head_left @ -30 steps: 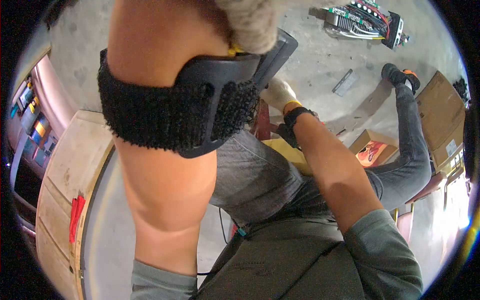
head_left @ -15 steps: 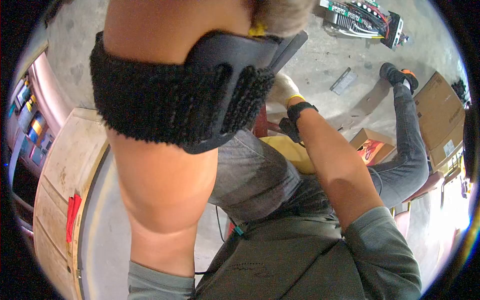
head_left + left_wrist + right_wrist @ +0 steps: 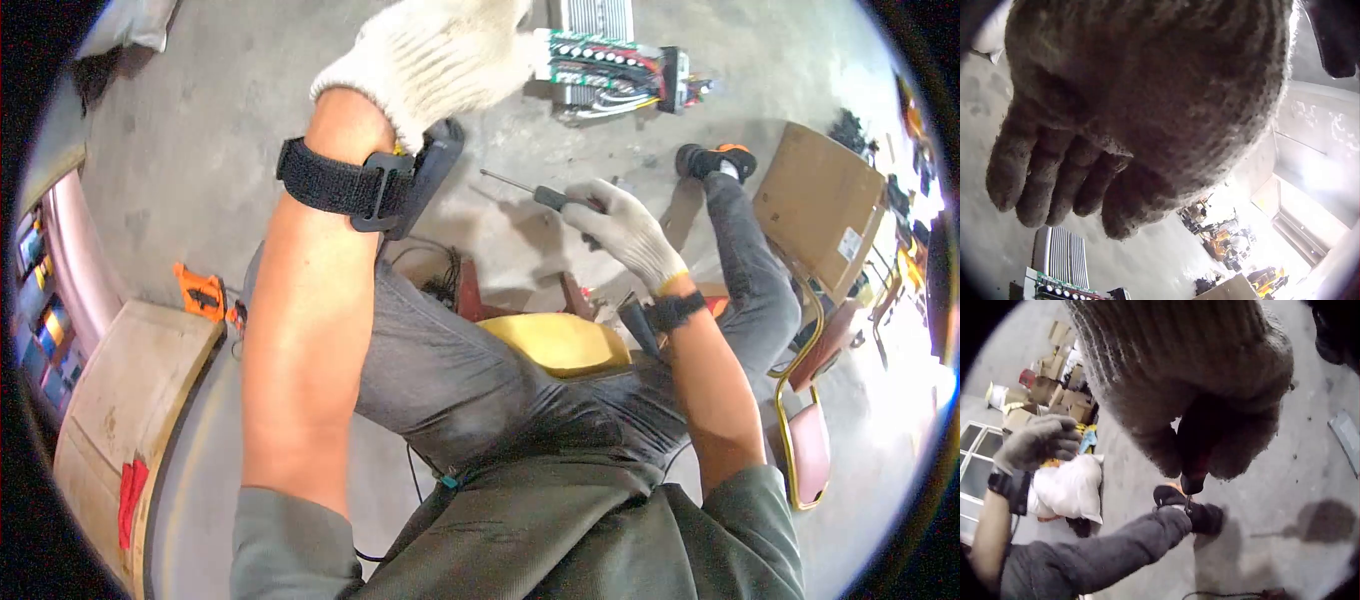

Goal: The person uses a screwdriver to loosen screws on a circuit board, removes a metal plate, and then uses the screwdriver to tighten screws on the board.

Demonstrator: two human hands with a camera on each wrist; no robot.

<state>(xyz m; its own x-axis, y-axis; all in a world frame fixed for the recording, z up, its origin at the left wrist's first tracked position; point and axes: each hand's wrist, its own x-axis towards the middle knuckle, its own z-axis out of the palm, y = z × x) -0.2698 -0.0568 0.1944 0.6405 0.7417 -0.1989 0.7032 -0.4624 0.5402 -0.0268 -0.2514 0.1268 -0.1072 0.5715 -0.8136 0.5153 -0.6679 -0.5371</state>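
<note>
In the head view my gloved left hand (image 3: 440, 70) is raised at the top, beside the wired circuit-board assembly (image 3: 610, 65) in the picture. Its fingers look relaxed and empty in the left wrist view, where the palm (image 3: 1147, 94) fills the top and the assembly's ribbed metal part (image 3: 1065, 256) shows beyond the fingertips. My gloved right hand (image 3: 625, 232) grips a screwdriver (image 3: 548, 196) by its dark handle, the thin shaft pointing left. In the right wrist view, curled fingers surround the dark handle (image 3: 1192, 469).
A yellow seat (image 3: 558, 343) is between my legs. Cardboard (image 3: 818, 205) and a pink-padded chair (image 3: 808, 450) stand at the right. Low at the left is a wooden board (image 3: 110, 400) with a red cloth (image 3: 130, 500); an orange tool (image 3: 200, 292) lies behind it.
My left arm has moved away from the head camera and no longer covers the middle. The right hand has come into fuller view with the screwdriver. The head view has shifted.
</note>
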